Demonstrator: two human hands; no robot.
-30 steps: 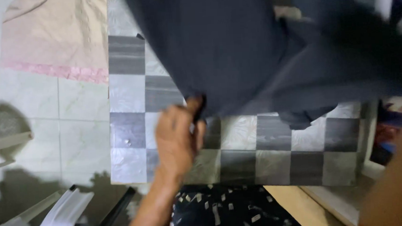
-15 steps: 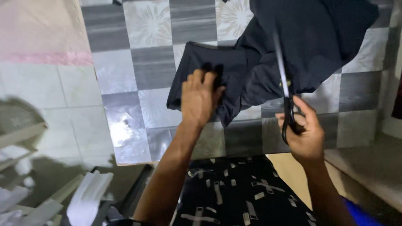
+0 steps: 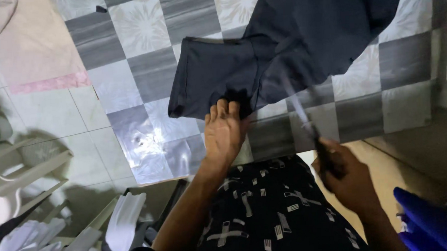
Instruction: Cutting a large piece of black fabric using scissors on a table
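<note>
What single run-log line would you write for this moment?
left hand: flat on dark fabric edge | right hand: holding scissors, blurred | surface: checkered mat

Bare checkered desk [image 3: 147, 140] lies open to the left of the left hand [image 3: 225, 133], and more shows beyond the scissors [image 3: 306, 123] toward the right edge. The dark cloth [image 3: 281, 49] covers the middle and far part, touching the left fingertips. Left of the desk, a white plastic chair [image 3: 14, 174] and white folded cloth [image 3: 123, 224] crowd the floor.
</note>
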